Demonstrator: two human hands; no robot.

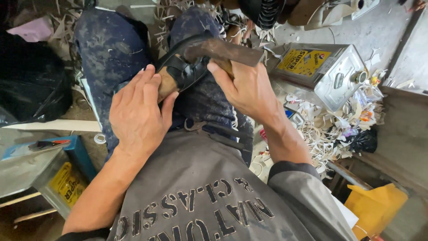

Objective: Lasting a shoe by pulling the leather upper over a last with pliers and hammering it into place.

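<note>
Seated work seen from the head camera. A black strapped sandal [185, 71], mounted on a tan form, is rested on the knee of dark blue, stained trousers [111, 49]. The left hand [138, 111] is laid over the heel end, its grip closed around the form so that the piece is steadied against the knee. The right hand [249, 89] is wrapped tightly around the handle of a rusty hammer [223, 51], whose broad brown head lies just above, or touching, the woven straps; actual contact cannot be told.

The step in hand is judged to be the hammering down of the straps over the form. For the next move, a short, controlled stroke is called for, kept clear of the left fingers [149, 76], which lie near the hammer's head, while the sandal is held from rolling off the knee.

A square metal can [325, 76] with a yellow label is seen on the floor to the right, among pale trimmings [321, 134]. A blue box [78, 149] is seen at lower left.
</note>
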